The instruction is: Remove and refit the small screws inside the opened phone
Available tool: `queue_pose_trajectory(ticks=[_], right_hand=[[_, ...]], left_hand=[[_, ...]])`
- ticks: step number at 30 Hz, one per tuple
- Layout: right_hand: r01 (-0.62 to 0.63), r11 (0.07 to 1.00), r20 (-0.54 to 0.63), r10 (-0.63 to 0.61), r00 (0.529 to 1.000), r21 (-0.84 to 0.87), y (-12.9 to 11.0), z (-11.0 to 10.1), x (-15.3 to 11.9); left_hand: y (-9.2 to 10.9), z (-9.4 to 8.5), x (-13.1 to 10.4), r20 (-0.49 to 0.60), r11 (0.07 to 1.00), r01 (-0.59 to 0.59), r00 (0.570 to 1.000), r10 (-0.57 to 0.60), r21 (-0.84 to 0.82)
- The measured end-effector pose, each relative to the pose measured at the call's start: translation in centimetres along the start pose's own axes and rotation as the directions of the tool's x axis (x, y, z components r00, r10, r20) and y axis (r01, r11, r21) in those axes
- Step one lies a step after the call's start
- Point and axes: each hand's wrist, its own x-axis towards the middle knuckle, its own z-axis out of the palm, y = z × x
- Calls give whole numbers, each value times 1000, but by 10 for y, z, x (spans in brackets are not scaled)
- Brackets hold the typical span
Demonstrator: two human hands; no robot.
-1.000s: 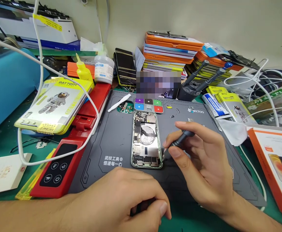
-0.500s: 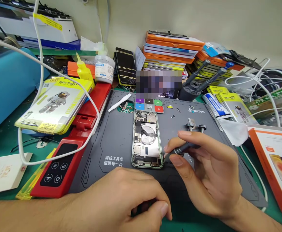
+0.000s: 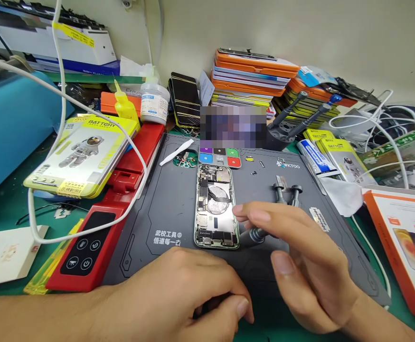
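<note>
An opened phone (image 3: 216,213) lies on the dark grey repair mat (image 3: 179,209), its inner parts, circular coil and light green frame exposed. My left hand (image 3: 182,294) rests below the phone with fingers curled closed; nothing shows in it, though its palm is hidden. Just right of the phone, my right hand (image 3: 300,256) is open, thumb apart from the stretched fingers. Under those fingers is a dark screwdriver (image 3: 256,236), partly covered by the hand. More screwdrivers (image 3: 296,194) lie beyond, near the knuckles. A razor blade (image 3: 319,221) is on the mat to the right.
A coloured magnetic pad (image 3: 220,159) and a white pry tool (image 3: 176,152) sit behind the phone. At left are a red device (image 3: 86,251), battery boxes (image 3: 82,154) and a looping white cable (image 3: 141,190). A tool holder (image 3: 282,135) stands behind, and an orange-edged box (image 3: 403,251) lies right.
My right thumb has come away from the screwdriver and the fingers have straightened. The screwdriver is lower beneath them. The razor blade has come into sight. My left hand stays in place.
</note>
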Motion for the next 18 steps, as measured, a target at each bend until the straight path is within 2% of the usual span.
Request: queue_pose_trajectory(ticks=[3, 7, 13, 18], right_hand=[[37, 997, -4, -37, 999, 65, 3, 3, 0], [38, 998, -22, -36, 999, 59, 7, 8, -1], [-81, 991, -56, 88, 995, 110, 6, 8, -4], [-69, 991, -87, 79, 993, 112, 7, 8, -4]], left_hand=[[0, 0, 0, -4, 999, 6, 1000, -5, 45], [-1, 0, 0, 26, 1000, -16, 1000, 15, 25], [0, -1, -1, 2, 1000, 10, 1000, -10, 26], [1, -2, 0, 28, 1000, 8, 1000, -9, 16]])
